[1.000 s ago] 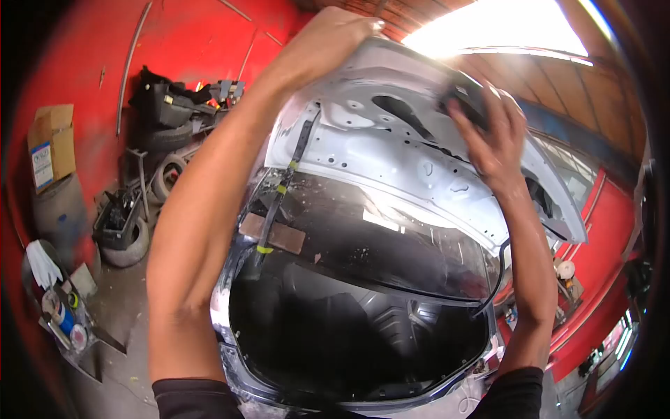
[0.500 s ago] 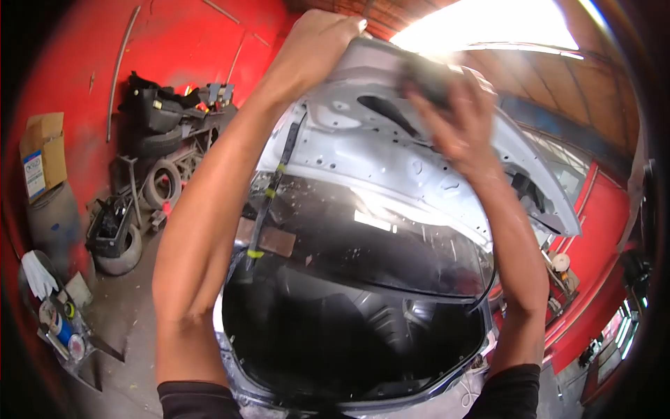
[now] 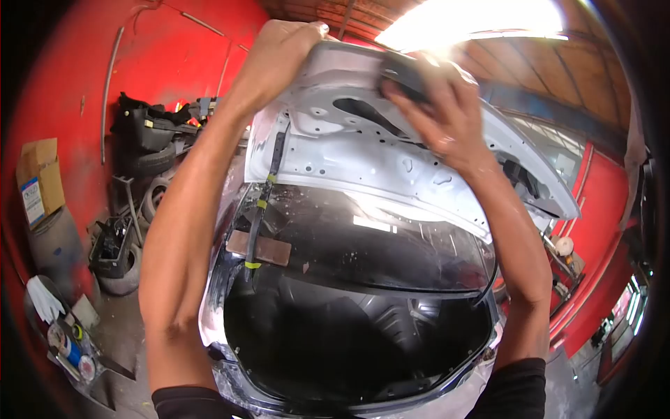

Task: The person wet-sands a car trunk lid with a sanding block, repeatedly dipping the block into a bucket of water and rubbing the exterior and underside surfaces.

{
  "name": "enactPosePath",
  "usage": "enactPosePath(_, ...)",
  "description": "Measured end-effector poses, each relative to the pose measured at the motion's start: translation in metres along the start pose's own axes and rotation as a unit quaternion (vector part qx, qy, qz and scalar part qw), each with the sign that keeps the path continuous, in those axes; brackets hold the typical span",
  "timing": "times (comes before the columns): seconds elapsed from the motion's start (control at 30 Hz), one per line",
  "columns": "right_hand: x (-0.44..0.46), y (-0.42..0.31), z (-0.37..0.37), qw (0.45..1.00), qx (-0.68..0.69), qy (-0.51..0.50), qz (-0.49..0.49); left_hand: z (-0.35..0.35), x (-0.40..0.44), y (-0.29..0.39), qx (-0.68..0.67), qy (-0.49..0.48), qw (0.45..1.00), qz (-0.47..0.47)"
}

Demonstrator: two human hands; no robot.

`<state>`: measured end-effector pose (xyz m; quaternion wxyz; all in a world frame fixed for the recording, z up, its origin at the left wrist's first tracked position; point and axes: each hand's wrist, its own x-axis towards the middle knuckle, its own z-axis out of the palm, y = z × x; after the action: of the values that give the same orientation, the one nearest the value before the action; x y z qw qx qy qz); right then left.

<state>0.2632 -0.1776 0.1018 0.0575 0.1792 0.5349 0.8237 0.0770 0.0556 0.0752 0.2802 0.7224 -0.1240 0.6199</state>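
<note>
A raised grey-white trunk lid (image 3: 363, 153) stands over the open trunk (image 3: 335, 342) of a car, its inner side facing me. My left hand (image 3: 283, 59) grips the lid's top edge at its left part, fingers wrapped over it and partly hidden. My right hand (image 3: 447, 115), blurred by motion, holds a dark block (image 3: 405, 75) against the lid near its upper edge, right of my left hand. Below the lid lies the rear window (image 3: 370, 244), dusty, with a brown block (image 3: 259, 248) on its left side beside a dark strip with yellow tape (image 3: 262, 204).
Along the red wall at left are black car parts (image 3: 143, 126), tyres (image 3: 122, 276) and a cardboard box (image 3: 40, 178) on a drum. A stand with a white cloth (image 3: 44, 299) and tape rolls is at lower left. Shelving with items (image 3: 565, 258) is at right.
My right hand has moved left along the lid's upper edge with the dark block. My left hand still grips the edge, and both the hand and the lid's top now appear further left and lower.
</note>
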Motion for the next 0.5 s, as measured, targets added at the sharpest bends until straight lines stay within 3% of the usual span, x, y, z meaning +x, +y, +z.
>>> enactPosePath(0.07,-0.018,0.003,-0.025,0.999,0.013,0.003,0.037,0.0,-0.006,0.0,-0.008,-0.003,1.0,-0.027)
enactPosePath(0.17,-0.015,-0.013,-0.008,0.998,-0.031,0.003,0.048,0.007,-0.011,0.009,0.012,0.031,0.999,0.004)
enactPosePath(0.3,0.023,-0.003,-0.004,0.998,0.045,-0.035,-0.032,0.005,-0.002,0.003,-0.007,-0.002,0.999,-0.033)
enactPosePath(0.4,-0.028,0.013,-0.033,0.999,0.004,-0.014,0.04,-0.001,-0.008,0.001,0.009,-0.004,1.0,-0.015)
enactPosePath(0.5,-0.032,0.004,-0.02,0.998,-0.033,0.006,0.054,0.009,-0.01,0.007,0.023,0.02,0.999,-0.027)
